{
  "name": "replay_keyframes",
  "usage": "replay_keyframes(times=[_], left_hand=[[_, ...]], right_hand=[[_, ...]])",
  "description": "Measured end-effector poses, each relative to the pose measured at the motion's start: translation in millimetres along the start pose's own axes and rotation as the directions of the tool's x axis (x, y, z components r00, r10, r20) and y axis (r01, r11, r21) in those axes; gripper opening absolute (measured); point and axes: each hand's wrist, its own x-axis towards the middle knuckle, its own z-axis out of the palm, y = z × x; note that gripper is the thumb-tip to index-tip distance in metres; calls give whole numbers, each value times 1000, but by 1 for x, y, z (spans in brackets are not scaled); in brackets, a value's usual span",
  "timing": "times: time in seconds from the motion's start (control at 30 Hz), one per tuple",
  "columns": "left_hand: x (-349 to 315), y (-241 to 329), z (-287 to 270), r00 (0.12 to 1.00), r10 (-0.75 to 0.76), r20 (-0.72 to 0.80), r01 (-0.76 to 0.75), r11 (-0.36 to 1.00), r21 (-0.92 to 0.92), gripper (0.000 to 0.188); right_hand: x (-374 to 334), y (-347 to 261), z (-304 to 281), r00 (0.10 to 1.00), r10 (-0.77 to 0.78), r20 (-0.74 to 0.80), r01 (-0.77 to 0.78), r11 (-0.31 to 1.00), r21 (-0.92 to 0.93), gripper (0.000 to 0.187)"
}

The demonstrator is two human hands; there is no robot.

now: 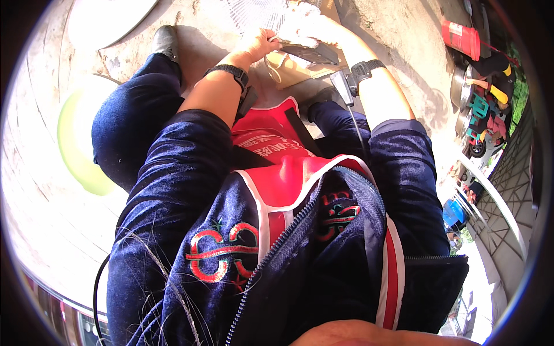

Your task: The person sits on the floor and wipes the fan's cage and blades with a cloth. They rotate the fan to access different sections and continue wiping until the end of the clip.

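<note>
At the top of the head view, a white wire guard like that of a fan [254,12] lies beyond my hands. My left hand [257,47] is closed, fingers bent and thumb pressed in, beside a dark flat part with a grey edge [313,53]. What exactly its fingers pinch is hidden. My right hand [323,30] presses a crumpled white cloth [300,20] against the pale thing next to the guard; glare washes out its fingertips. Under both hands is an opened cardboard box [281,70].
A red bucket [461,40] stands at the far right, near metal bowls [460,86] and a heap of tools. On the left are a light green round basin [86,144] and a large white disc [104,20]. My knees flank the work on a sunlit concrete floor [398,40].
</note>
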Motion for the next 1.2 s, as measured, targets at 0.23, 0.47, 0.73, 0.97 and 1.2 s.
replay_keyframes(times=[0.23, 0.47, 0.73, 0.97, 1.2], left_hand=[[0, -3, 4, 999, 37, -15, -37, 999, -25, 24], [5, -2, 21, 996, 67, -56, -70, 996, -61, 23], [6, 1, 8, 999, 9, 31, -7, 999, -46, 21], [12, -24, 20, 993, 88, -76, -88, 996, 2, 25], [14, -16, 24, 994, 93, -61, -93, 996, -3, 24]], right_hand=[[36, 13, 39, 964, -263, 41, 151, 414, -897, 21], [43, 25, 61, 799, -403, -445, -216, 499, -839, 24], [2, -27, 23, 990, -140, 7, 135, 936, -325, 22], [17, 3, 58, 979, -147, -138, 14, 732, -682, 38], [25, -6, 57, 846, -284, -452, -278, 489, -827, 56]])
